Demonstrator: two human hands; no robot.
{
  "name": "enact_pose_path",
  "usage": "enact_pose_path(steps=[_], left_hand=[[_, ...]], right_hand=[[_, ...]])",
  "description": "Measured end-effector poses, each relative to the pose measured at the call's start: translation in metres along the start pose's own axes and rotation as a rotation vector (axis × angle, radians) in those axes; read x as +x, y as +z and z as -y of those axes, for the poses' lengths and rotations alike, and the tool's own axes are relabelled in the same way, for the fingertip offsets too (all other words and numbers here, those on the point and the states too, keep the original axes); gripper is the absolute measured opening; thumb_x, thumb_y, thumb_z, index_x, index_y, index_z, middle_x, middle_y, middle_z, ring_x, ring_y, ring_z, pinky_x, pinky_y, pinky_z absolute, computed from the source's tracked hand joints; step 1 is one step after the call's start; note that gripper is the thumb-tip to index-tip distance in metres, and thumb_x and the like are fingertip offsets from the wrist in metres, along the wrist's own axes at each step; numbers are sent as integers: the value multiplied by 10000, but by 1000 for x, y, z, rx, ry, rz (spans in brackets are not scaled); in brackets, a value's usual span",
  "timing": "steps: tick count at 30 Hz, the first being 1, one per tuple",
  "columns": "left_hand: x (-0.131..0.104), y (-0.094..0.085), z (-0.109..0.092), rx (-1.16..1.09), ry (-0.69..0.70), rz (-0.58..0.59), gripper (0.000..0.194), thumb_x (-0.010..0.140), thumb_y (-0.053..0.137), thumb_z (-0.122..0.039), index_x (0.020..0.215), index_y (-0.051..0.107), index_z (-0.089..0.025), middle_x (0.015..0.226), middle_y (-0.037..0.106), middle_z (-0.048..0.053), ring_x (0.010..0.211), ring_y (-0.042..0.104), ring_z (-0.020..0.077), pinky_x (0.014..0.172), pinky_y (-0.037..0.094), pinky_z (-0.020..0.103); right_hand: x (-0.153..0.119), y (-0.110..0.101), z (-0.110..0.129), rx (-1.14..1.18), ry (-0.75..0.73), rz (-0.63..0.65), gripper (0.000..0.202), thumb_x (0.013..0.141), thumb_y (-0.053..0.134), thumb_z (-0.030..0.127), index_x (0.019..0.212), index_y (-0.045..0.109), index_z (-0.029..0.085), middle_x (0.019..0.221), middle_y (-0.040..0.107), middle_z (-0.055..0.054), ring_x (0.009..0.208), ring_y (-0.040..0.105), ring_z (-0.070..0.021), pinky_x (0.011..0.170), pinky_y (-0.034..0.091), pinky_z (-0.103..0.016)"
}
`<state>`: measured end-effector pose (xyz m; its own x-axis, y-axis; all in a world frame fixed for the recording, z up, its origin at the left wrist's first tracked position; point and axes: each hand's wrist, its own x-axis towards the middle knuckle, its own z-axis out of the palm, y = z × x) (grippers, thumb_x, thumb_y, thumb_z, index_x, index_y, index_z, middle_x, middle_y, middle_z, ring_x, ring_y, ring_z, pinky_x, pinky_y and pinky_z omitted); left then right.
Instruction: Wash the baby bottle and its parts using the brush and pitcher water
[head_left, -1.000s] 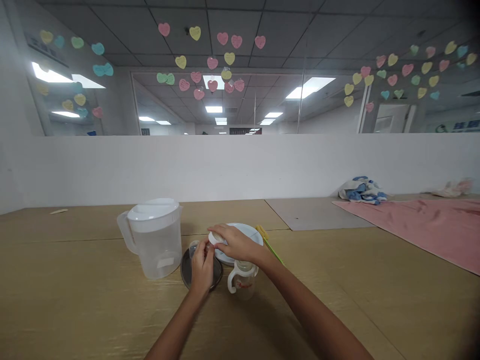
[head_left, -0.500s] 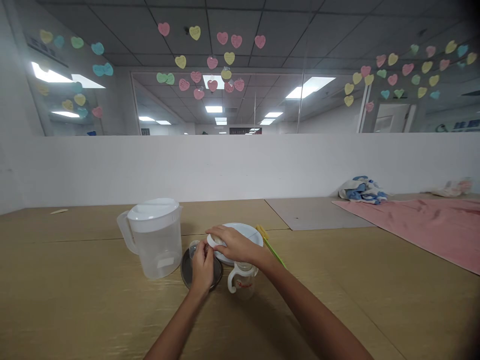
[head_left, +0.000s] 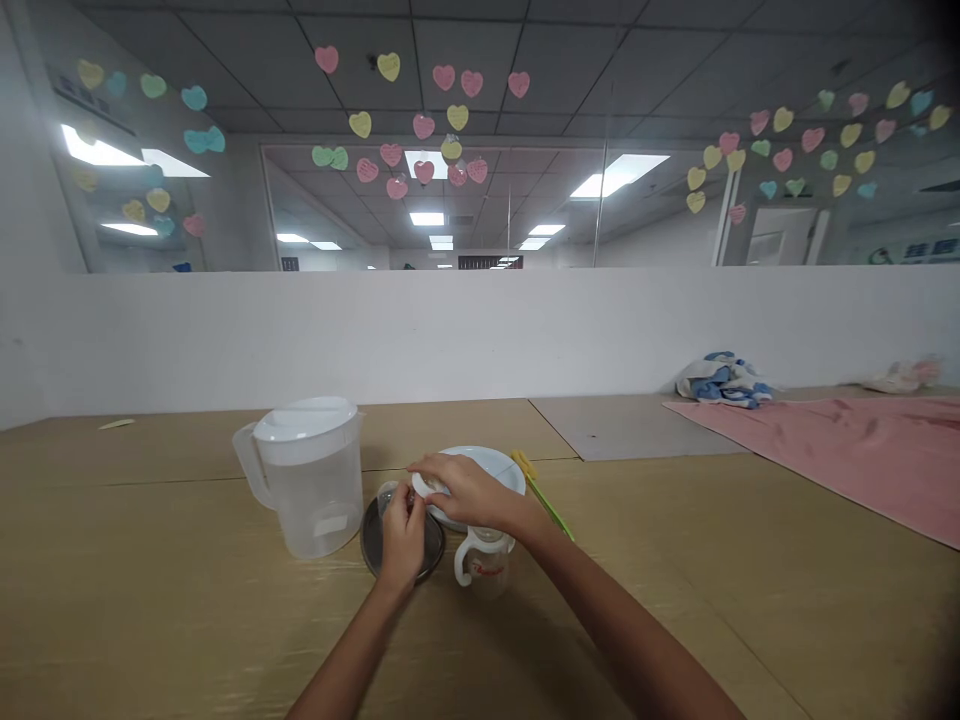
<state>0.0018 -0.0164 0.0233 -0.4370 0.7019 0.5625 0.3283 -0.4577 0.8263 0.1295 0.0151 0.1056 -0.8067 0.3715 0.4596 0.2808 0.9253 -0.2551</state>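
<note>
My right hand is closed around a white ring-shaped bottle collar, tilted above the white plate. Close against it, my left hand pinches at the collar's near side; what sits between its fingertips is too small to make out. A clear dome-shaped cap shows just left of the left fingers, over the dark round dish. Below my right wrist a clear baby bottle with white handles and red lettering stands on the table, its top partly covered by the wrist.
A translucent lidded pitcher stands left of the dish. Right of the plate lies a green-handled brush with a yellow head. Farther right are a pink cloth and a crumpled blue-and-white cloth, before a low white wall.
Both hands have shifted very slightly left, and the white collar has tilted a little in my right hand. The bottle, plate and pitcher stay where they were.
</note>
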Motion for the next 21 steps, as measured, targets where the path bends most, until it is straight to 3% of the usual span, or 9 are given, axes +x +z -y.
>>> enact_pose_path(steps=[8, 15, 21], left_hand=[[0, 1, 0, 21, 29, -20, 289, 767, 484, -385, 895, 604, -155, 783, 631, 30, 710, 559, 155, 667, 438, 260], [-2, 0, 1, -57, -32, 11, 364, 765, 515, -418, 990, 601, -146, 792, 629, 38, 726, 560, 163, 677, 439, 271], [-3, -1, -1, -101, -2, 45, 265, 782, 505, -367, 930, 597, -168, 849, 627, 38, 791, 562, 170, 747, 428, 286]], right_hand=[[0, -9, 0, 72, 42, -27, 413, 803, 481, 156, 1213, 510, 191, 1190, 577, -71, 1084, 518, -194, 899, 402, -335], [0, -12, -1, 74, 35, -27, 419, 798, 486, 146, 1213, 511, 193, 1202, 570, -69, 1098, 508, -191, 925, 390, -343], [-1, -13, 3, 92, 28, -16, 429, 798, 495, 147, 1224, 503, 199, 1200, 570, -70, 1100, 506, -192, 918, 395, -340]])
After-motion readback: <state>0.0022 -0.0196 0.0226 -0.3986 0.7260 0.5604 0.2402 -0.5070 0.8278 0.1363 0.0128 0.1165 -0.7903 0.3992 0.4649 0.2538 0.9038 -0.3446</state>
